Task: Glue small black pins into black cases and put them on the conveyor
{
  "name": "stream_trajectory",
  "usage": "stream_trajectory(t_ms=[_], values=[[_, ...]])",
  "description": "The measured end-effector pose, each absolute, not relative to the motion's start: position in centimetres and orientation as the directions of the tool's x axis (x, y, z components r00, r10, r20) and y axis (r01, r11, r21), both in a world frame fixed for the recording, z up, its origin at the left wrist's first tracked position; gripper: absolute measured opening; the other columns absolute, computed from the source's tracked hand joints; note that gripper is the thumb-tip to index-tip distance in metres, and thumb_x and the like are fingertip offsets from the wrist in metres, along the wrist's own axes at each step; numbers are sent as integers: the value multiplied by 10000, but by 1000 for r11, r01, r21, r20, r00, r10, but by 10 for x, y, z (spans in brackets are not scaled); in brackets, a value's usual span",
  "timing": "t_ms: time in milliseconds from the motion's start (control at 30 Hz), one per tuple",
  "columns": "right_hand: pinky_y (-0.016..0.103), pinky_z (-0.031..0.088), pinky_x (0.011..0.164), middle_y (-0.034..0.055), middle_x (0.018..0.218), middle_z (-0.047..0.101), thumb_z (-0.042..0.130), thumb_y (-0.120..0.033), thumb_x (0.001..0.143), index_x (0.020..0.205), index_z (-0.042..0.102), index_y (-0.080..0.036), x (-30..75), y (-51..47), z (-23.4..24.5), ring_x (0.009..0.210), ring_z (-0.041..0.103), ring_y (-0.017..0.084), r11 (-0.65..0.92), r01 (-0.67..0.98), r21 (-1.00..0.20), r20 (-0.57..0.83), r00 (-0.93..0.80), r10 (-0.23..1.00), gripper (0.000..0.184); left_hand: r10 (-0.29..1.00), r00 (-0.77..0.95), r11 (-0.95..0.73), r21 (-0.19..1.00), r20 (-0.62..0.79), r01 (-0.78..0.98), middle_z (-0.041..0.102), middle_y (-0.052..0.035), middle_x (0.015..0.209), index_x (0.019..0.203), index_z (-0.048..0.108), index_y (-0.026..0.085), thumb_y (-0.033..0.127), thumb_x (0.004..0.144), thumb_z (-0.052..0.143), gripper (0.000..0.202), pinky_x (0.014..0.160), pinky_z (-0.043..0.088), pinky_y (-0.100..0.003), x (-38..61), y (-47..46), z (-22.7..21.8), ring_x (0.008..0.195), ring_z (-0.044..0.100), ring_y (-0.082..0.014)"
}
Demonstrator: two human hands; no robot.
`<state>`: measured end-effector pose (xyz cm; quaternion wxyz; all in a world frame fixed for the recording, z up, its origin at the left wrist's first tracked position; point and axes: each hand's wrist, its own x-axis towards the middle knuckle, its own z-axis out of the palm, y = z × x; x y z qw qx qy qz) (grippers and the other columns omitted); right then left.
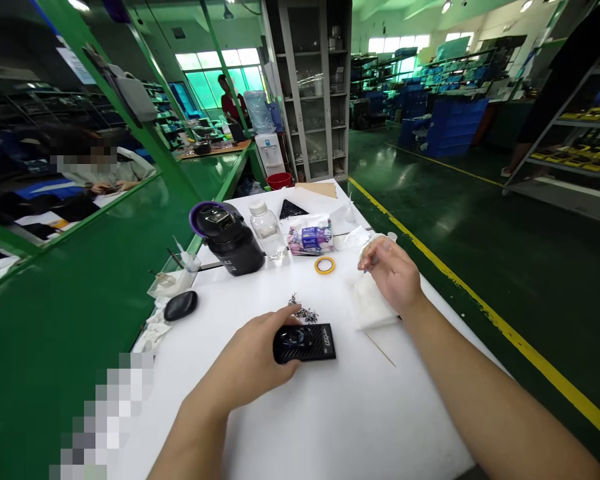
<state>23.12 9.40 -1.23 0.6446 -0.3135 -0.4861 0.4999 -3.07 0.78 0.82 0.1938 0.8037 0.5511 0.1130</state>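
Note:
My left hand grips a small black rectangular part with a carbon-weave face, holding it flat on the white table. A little heap of tiny dark pieces lies just beyond it. My right hand hovers further right over a white cloth, fingers pinched on a small white thing that I cannot name. A thin wooden stick lies beside the cloth.
At the back of the table stand a black jug with a purple lid, a clear bottle, a packet of wipes and a yellow tape ring. A black oval object lies left. Green benches run left, where a person sits; a yellow floor line runs right.

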Motion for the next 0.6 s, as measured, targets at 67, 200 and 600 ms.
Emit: stream_trajectory(t_ms=[67,200,600], values=[[359,463,764,11,726,558,567,-521,809,733,540,-219,226,104,-24,724,550,176,264,-281,-923,272,11,962,313,924,373,-302,436,-85,848,670,-23,1204,1345,509,329,245,696,662,672,935,506,-402,-32,6,9,1080,624,-275],[428,460,819,54,749,643,629,-468,761,745,618,-187,213,108,-41,789,603,235,172,-58,-983,174,-33,984,281,915,394,-304,484,-93,821,677,-25,1197,1351,520,331,217,666,663,708,938,498,-393,-33,1,9,1077,627,-278],[397,472,898,69,1067,647,670,-392,850,1199,603,-234,186,9,8,1002,571,245,648,428,-630,335,-603,724,389,992,65,-116,580,107,806,688,-76,944,929,723,204,287,758,580,238,920,473,-442,-53,55,-40,999,595,-289]])
